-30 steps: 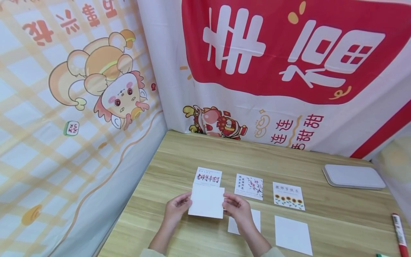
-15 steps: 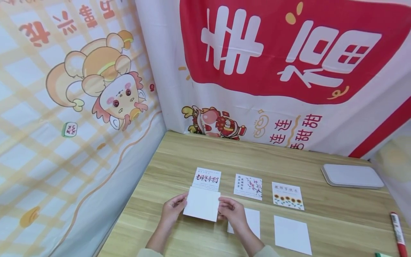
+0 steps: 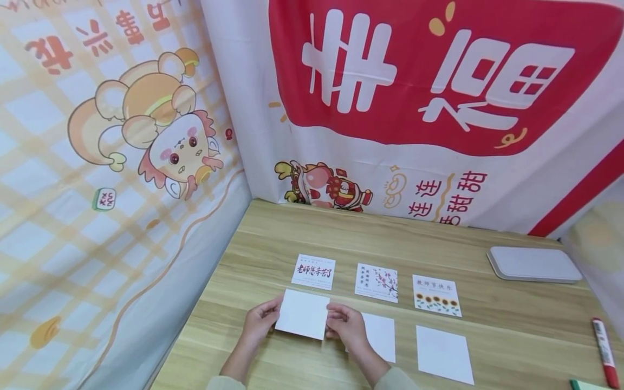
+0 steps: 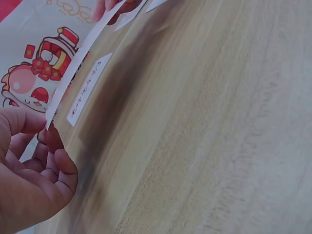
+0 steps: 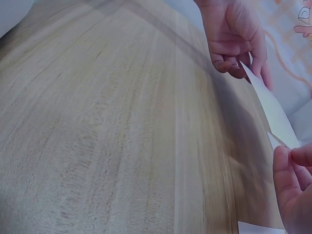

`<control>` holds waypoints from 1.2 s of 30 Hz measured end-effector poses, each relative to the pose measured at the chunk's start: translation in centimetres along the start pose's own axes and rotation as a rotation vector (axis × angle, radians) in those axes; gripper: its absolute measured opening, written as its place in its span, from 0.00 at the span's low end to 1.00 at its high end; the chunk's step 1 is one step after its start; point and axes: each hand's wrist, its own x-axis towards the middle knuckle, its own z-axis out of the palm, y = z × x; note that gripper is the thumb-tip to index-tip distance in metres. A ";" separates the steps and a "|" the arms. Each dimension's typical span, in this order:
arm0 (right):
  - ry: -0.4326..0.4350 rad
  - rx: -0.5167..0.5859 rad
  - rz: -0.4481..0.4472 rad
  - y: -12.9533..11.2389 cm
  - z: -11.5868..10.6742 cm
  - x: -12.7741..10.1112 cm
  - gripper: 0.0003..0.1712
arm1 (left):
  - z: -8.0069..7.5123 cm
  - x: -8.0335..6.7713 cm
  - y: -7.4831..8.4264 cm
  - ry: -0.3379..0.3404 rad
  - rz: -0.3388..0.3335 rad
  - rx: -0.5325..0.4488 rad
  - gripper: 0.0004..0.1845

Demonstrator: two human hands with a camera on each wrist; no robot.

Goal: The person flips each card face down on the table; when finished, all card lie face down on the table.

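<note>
Held item: blank white card (image 3: 302, 321), plain on the side facing the head camera, roughly square, thin and stiff-looking; lower centre of the head view, raised off the worktop (image 3: 273, 238) and bowed slightly along its length in the wrist views.
Position: just below the calligraphy card (image 3: 314, 272), left of the two other blank squares.
Left hand (image 3: 258, 324): thumb and curled fingers pinch the card's left edge; in the left wrist view the thumb (image 4: 22, 122) sits on top of the edge with the fingertips beneath.
Right hand (image 3: 345, 326): fingers curled, pinching the card's right edge; in the right wrist view only the fingertips (image 5: 287, 168) show, at lower right.
Printed row: three small square cards lying flat in mid-frame, apart from each other; calligraphy card with red and black brush script, plum-blossom card (image 3: 377, 282) with pink flowers, sunflower card (image 3: 436, 295) with a band of yellow blooms.
Blank row: second blank card (image 3: 382, 336) partly hidden behind the right hand; third blank card (image 3: 443, 355) at lower right, flat, matte white.
Worktop: pale wood-grain laminate, smooth, grain running across the frame.
Tray: grey rounded-rectangle tray (image 3: 533, 264), flat, matte, at right edge.
Marker: red marker (image 3: 603, 351), cylindrical, white band, lower right corner.
Backdrop: printed cloth (image 3: 419, 97), red and white with large characters; checked cartoon cloth on the left.
</note>
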 end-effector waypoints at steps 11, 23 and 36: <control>0.023 -0.085 0.020 1.1 0.5 0.8 0.22 | 0.0 0.8 -1.6 0.016 0.052 0.074 0.18; 0.040 -0.143 -0.025 1.5 1.0 0.9 0.21 | 0.0 0.9 -1.7 0.025 0.110 0.183 0.16; 0.041 -0.207 -0.050 1.6 1.1 0.7 0.21 | 0.1 1.0 -2.0 0.063 0.111 0.192 0.16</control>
